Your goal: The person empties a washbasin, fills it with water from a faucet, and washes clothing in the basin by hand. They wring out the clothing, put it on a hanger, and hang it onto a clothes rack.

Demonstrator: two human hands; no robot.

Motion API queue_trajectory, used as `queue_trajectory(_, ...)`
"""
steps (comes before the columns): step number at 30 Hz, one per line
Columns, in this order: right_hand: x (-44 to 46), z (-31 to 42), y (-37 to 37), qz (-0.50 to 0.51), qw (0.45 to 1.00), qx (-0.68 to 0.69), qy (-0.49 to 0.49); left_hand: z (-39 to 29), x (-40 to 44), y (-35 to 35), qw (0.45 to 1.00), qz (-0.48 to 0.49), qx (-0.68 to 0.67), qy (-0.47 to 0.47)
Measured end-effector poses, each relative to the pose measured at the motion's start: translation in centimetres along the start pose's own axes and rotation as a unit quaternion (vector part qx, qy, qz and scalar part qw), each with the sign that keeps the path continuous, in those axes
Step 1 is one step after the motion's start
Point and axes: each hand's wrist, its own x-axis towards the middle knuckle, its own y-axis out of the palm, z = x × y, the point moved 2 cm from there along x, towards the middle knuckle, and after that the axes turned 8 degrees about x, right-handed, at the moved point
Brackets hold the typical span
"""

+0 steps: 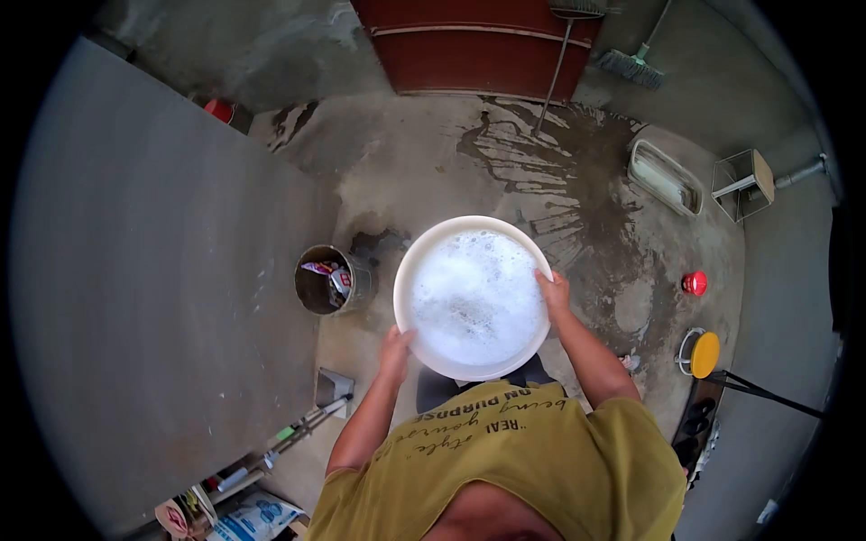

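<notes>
Head view: round basin [402, 288], mouth upward, evenly wide, left hand [394, 353] and right hand [555, 293] pinching rim [473, 223].

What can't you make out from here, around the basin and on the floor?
All in the head view:
- Whatever lies in the basin: foam covers it.
- Fingertips of the left hand and right hand: the rim hides some.
- The person's feet: behind basin and shirt.
- Bottom of the bucket: packets and shadow.
- Printed bag: cut by the bottom edge, lettering too small.
</notes>
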Motion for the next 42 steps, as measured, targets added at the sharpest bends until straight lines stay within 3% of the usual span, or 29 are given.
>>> queue_trajectory(5,1.8,1.6,4.1,-0.088,0.99,0.104,0.027,-10.4,8.9,0.1,0.987,0.096,0.114,0.053)
queue_trajectory(8,4.8,2.1,6.4,-0.122,0.982,0.145,0.025,-14.8,15.2,0.8,0.976,0.131,0.17,0.031)
queue_trajectory(11,9.2,4.2,9.0,-0.145,0.98,0.133,0.016,-17.9,21.4,1.7,0.96,0.155,0.234,0.017)
queue_trajectory(14,16.6,3.8,10.3,-0.164,0.986,0.025,-0.035,-20.1,26.9,4.6,0.95,0.166,0.264,-0.02)
queue_trajectory(17,22.3,3.9,12.2,-0.189,0.98,-0.032,-0.06,-17.7,35.0,4.3,0.92,0.113,0.369,-0.072)
queue_trajectory(21,28.3,3.0,13.5,-0.218,0.975,-0.019,-0.042,-17.7,42.7,7.8,0.921,0.091,0.342,-0.161)
queue_trajectory(27,38.1,-4.3,17.1,-0.266,0.962,-0.051,0.028,-16.0,58.6,8.6,0.903,0.178,0.345,-0.187)
queue_trajectory(31,46.4,-8.8,19.2,-0.294,0.948,-0.109,0.047,-11.3,73.1,9.1,0.837,0.222,0.45,-0.22)
queue_trajectory(32,48.4,-10.7,19.3,-0.284,0.948,-0.125,0.069,-11.7,75.5,10.3,0.857,0.239,0.387,-0.241)
queue_trajectory(34,53.9,-15.3,19.5,-0.271,0.945,-0.146,0.113,-10.6,81.6,11.7,0.842,0.225,0.413,-0.265)
queue_trajectory(37,62.1,-21.3,20.3,-0.269,0.932,-0.222,0.096,-8.8,90.4,13.0,0.86,0.223,0.366,-0.277)
queue_trajectory(42,73.7,-23.5,23.2,-0.289,0.921,-0.249,0.079,-10.1,100.0,16.8,0.883,0.219,0.341,-0.238)
